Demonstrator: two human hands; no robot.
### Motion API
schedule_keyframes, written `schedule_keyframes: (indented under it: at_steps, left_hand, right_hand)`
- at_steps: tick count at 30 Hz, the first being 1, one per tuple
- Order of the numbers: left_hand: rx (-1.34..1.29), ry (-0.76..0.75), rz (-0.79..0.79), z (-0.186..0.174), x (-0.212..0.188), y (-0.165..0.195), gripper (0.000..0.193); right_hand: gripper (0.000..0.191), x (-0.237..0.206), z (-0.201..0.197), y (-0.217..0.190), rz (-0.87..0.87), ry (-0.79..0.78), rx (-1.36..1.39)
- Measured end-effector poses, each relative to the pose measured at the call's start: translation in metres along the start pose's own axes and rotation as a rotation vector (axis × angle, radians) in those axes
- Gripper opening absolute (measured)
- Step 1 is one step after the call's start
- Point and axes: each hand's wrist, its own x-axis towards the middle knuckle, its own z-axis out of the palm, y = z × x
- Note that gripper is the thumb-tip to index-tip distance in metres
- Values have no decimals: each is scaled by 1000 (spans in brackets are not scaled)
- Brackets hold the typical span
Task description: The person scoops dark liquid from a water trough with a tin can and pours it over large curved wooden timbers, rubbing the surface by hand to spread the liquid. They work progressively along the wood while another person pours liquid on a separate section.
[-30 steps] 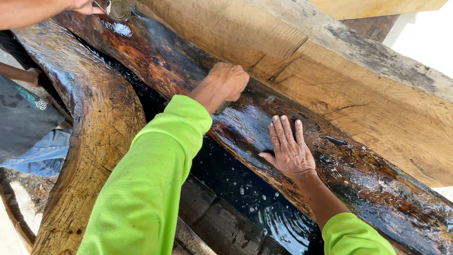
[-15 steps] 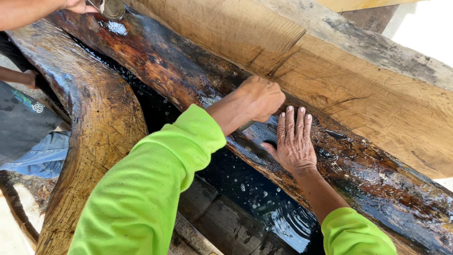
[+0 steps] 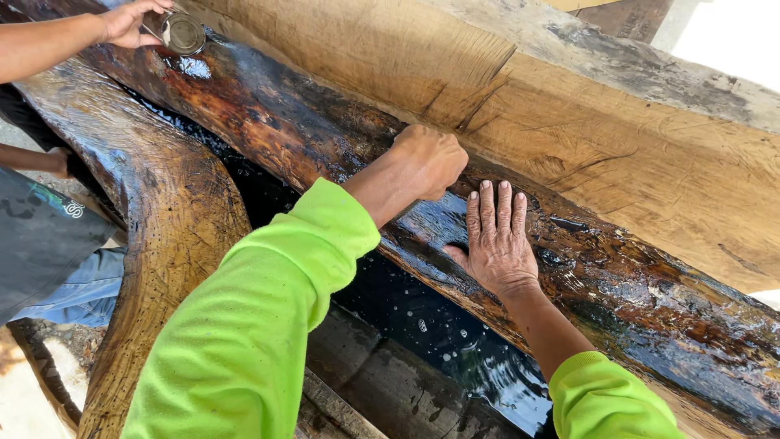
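Scene: A person in lime-green sleeves leans over a large, wet, dark-stained log [image 3: 617, 301] that runs diagonally from upper left to lower right.

Left hand: The left hand [image 3: 429, 160] is balled into a fist and pressed on the log's glossy face, just below the dry pale slab [image 3: 650, 162] lying along the log's far side. Whether it grips a cloth or pad I cannot tell; nothing shows between the fingers.

Right hand: The right hand [image 3: 496, 240] lies flat and open on the same wet face, fingers spread and pointing up toward the slab, just beside the fist and lower along the log.

Key relation: The log's long axis passes under both hands; untreated-looking wet wood stretches away to the lower right, nearer the right hand.

Containers: The dark trough [image 3: 422, 317] on the log's near side holds black liquid dotted with bubbles.

Co-worker: At the log's upper end, another person's hand [image 3: 130, 20] holds a small round tin [image 3: 184, 34], contents unclear.

Near side: A curved wet timber [image 3: 162, 203] flanks the trough.
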Motion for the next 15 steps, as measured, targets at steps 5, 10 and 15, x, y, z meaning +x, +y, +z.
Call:
schedule_keyframes:
  at_steps: [5, 10, 15]
  left_hand:
    - [4, -5, 72, -11, 3, 18, 14]
    - [-63, 82, 141, -18, -10, 36, 13]
    - [-93, 110, 128, -8, -26, 32, 9]
  right_hand:
    - [98, -1, 3, 2, -3, -5, 5]
    - [96, 0, 2, 2, -19, -61, -1]
    - [99, 0, 2, 1, -6, -12, 7]
